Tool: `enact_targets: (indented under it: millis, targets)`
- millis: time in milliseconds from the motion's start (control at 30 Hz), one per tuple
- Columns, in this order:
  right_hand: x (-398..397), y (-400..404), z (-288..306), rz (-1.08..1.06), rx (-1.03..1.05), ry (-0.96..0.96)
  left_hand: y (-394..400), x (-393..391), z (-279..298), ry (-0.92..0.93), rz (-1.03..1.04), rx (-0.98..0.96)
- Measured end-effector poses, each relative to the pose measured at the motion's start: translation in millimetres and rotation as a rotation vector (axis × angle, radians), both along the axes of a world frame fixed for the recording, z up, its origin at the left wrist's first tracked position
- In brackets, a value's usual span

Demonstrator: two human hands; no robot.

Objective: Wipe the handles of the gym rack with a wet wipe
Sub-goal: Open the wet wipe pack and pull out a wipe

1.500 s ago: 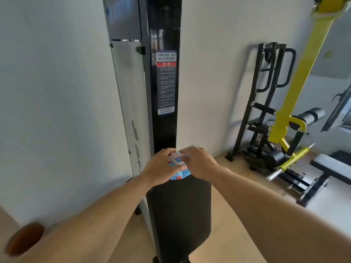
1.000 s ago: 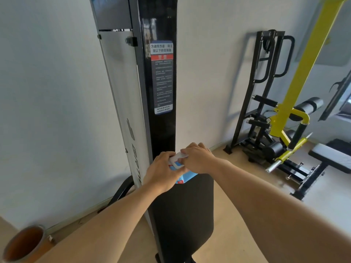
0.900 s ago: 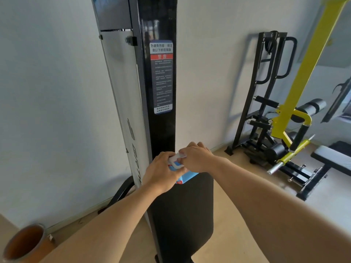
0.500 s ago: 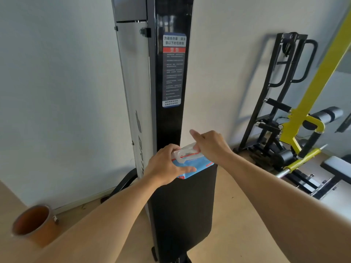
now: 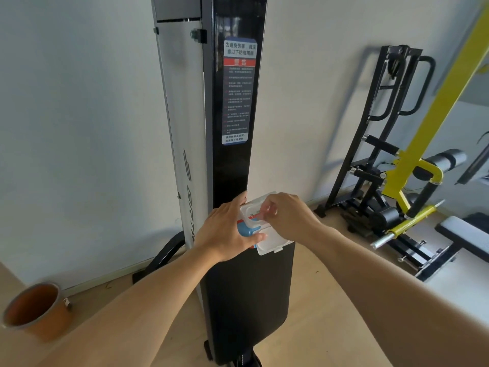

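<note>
The pack's lid (image 5: 270, 241), shut a moment ago, now lies flipped open toward the camera, and the right hand (image 5: 287, 215) has moved from the far edge onto the opening. The wipe pack (image 5: 255, 221) is held at mid-frame in front of a black upright panel (image 5: 232, 165). The left hand (image 5: 227, 231) grips the pack from the left, fingers curled over its far side and thumb stretched along its near edge beside the lid. The right hand comes in from the right, its fingertips bunched and pinching at the slot in the pack's top; whether a wipe is between them cannot be told, as the fingers are blurred there. Both forearms reach forward from the bottom of the frame, cut off at its edge. Most of the pack's blue body is hidden behind the left hand. A black rack (image 5: 391, 123) with curved handles stands against the wall at right, well apart from the hands. A brown pot (image 5: 34, 313) sits on the floor at lower left.
</note>
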State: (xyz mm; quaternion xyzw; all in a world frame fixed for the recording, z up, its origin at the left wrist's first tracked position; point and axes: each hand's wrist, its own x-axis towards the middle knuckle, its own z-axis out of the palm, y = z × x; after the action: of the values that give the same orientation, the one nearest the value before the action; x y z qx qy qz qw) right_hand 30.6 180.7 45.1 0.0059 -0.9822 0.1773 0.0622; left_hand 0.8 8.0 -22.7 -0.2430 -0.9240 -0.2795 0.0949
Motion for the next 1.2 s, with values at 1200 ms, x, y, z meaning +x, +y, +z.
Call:
enact_targets:
  millis: [1200]
  targets:
    - [-14,33,-1,-0.383,-0.325,0.014,-1,-1,-5,0.026,0.009,-0.008]
